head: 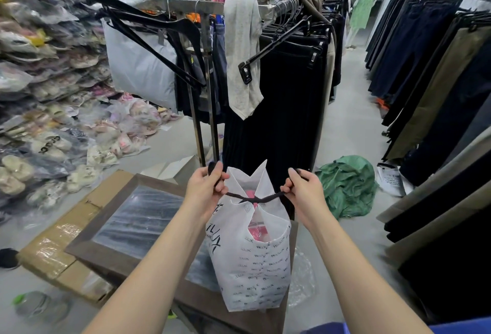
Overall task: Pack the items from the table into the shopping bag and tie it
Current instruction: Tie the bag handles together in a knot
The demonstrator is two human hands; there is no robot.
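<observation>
1. The white non-woven shopping bag with black printed lettering (255,262) stands upright at the near edge of the wood-framed, glass-topped counter (143,222), between the two forearms.
2. A pink, plastic-wrapped item (256,232) is seen inside the bag through the gap at its mouth, so packing is judged to be largely done. What else lies in the bag cannot be told.
3. The thin black cord (255,197) is crossed over the bag's mouth, with one end led out to each side.
4. The left end of the cord is pinched by the left hand (206,187), whose fingers (218,174) are curled round it. The right end is pinched in the same way by the right hand (305,190).
5. The tying is judged to be under way: one crossing is made, but no finished knot or bow is seen.
6. What is left, by this reading, is for the crossing to be drawn tight and a second knot or bow to be added.
</observation>
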